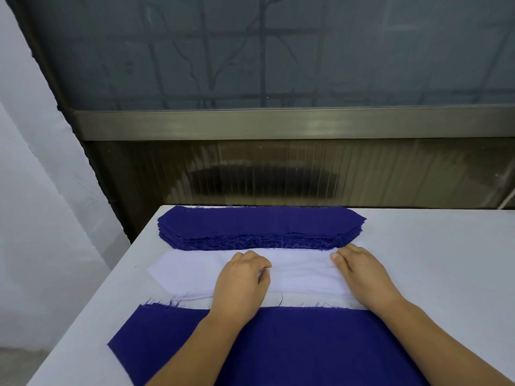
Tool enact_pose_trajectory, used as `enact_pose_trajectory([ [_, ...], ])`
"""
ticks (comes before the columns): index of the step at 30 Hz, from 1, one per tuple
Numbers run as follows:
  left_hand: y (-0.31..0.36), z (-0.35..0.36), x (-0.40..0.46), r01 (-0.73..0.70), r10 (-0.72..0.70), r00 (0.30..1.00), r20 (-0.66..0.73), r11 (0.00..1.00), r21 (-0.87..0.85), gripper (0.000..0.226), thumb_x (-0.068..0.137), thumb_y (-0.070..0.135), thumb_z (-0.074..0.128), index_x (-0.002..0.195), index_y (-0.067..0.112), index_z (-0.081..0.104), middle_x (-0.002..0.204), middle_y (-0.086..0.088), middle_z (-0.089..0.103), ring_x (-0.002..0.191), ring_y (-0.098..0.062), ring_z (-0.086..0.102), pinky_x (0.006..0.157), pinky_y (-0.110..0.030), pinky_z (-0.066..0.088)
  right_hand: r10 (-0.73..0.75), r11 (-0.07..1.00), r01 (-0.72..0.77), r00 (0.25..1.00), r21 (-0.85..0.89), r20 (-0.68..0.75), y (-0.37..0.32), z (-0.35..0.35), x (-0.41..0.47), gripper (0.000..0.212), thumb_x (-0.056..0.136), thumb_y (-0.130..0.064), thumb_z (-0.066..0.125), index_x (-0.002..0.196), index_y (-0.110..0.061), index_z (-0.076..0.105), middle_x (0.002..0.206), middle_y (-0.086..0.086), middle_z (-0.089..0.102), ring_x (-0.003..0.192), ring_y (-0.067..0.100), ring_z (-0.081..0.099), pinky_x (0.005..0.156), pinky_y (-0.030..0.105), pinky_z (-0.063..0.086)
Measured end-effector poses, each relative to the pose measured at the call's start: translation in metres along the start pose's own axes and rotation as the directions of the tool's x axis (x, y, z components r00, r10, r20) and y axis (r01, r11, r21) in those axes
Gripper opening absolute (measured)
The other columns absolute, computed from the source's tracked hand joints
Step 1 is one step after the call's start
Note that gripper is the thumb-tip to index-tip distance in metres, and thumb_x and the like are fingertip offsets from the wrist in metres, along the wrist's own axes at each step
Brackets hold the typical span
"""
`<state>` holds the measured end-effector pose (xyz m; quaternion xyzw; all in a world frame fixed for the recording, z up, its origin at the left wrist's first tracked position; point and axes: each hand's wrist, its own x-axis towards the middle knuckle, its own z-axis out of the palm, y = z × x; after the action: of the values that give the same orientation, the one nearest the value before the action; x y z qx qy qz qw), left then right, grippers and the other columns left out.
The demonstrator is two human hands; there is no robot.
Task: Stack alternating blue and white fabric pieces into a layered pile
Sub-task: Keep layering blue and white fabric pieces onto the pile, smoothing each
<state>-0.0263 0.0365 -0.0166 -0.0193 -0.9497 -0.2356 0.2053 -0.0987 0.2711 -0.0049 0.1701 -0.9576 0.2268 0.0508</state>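
- White fabric pieces (195, 271) lay in a flat pile across the middle of the frame, on a pale table (434, 260).
- Both hands rested on this white pile, 1 toward each side of its centre.
- Left hand (241, 277) sat just left of centre with its fingers curled, pinching a small fold of the top white layer at its fingertips.
- Right hand (359, 270) sat right of centre, thumb and fingers bent down onto the right part of the white pile; whether it pinched the cloth or only pressed on it could not be told.
- Between the 2 hands the top white layer showed soft wrinkles.
- Beyond the white pile, toward the upper middle of the frame, a thick stack of blue fabric pieces (259, 225) touched its far edge, frayed threads along the near side.
- Across the bottom of the frame lay a large blue piece (292, 349), flat, under both forearms, its frayed far edge just beside the white pile.
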Motion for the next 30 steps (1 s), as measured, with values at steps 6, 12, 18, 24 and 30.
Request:
enact_pose_trajectory([
  [6, -0.001, -0.002, 0.002, 0.079, -0.078, 0.997, 0.006, 0.993, -0.089, 0.018, 0.096, 0.028, 0.051, 0.101, 0.027, 0.068, 0.095, 0.017, 0.061, 0.092, 0.0, 0.049, 0.078, -0.012, 0.042, -0.022, 0.999, 0.023, 0.999, 0.031, -0.027, 0.002, 0.001, -0.002, 0.026, 0.099, -0.032, 0.043, 0.075, -0.026, 0.05, 0.083, -0.008, 0.053, 0.082, 0.011, 0.049, 0.073, 0.023, 0.038],
  [12, -0.001, -0.003, 0.003, 0.088, -0.087, 0.996, 0.012, 0.993, -0.083, 0.019, 0.098, 0.027, 0.047, 0.103, 0.026, 0.066, 0.096, 0.015, 0.061, 0.094, -0.003, 0.049, 0.08, -0.016, 0.043, -0.156, 0.985, 0.16, 0.986, 0.071, -0.067, -0.003, 0.001, -0.01, 0.024, 0.083, -0.053, 0.061, 0.099, -0.037, 0.052, 0.097, -0.022, 0.052, 0.093, -0.001, 0.048, 0.084, 0.02, 0.038],
  [18, -0.002, 0.0, 0.002, 0.089, -0.089, 0.996, -0.031, 0.996, 0.005, 0.028, 0.096, 0.012, 0.046, 0.117, 0.023, 0.061, 0.11, 0.012, 0.059, 0.1, -0.003, 0.045, 0.078, -0.009, 0.034, -0.121, 0.99, 0.127, 0.987, 0.058, -0.104, 0.002, 0.003, -0.009, 0.021, 0.086, -0.02, 0.062, 0.088, -0.036, 0.048, 0.088, -0.02, 0.055, 0.085, 0.004, 0.053, 0.076, 0.019, 0.045],
  [24, -0.015, -0.012, 0.001, 0.176, -0.163, 0.983, -0.081, 0.964, 0.199, 0.018, 0.092, 0.017, 0.051, 0.1, 0.026, 0.064, 0.103, 0.011, 0.06, 0.09, -0.01, 0.049, 0.078, -0.023, 0.044, -0.042, 0.995, 0.053, 0.992, 0.088, -0.119, 0.004, 0.003, -0.006, 0.017, 0.093, -0.02, 0.054, 0.088, -0.036, 0.051, 0.087, -0.017, 0.06, 0.079, 0.004, 0.058, 0.071, 0.018, 0.048],
  [30, -0.075, -0.076, -0.004, 0.228, -0.225, 0.973, -0.045, 0.925, 0.305, 0.021, 0.095, 0.021, 0.051, 0.084, 0.029, 0.067, 0.092, 0.008, 0.06, 0.079, -0.008, 0.05, 0.063, -0.019, 0.038, 0.006, 0.971, -0.007, 1.0, 0.239, 0.005, 0.003, -0.01, -0.005, 0.012, 0.096, -0.017, 0.052, 0.091, -0.027, 0.056, 0.092, -0.011, 0.064, 0.085, 0.011, 0.061, 0.068, 0.014, 0.046],
])
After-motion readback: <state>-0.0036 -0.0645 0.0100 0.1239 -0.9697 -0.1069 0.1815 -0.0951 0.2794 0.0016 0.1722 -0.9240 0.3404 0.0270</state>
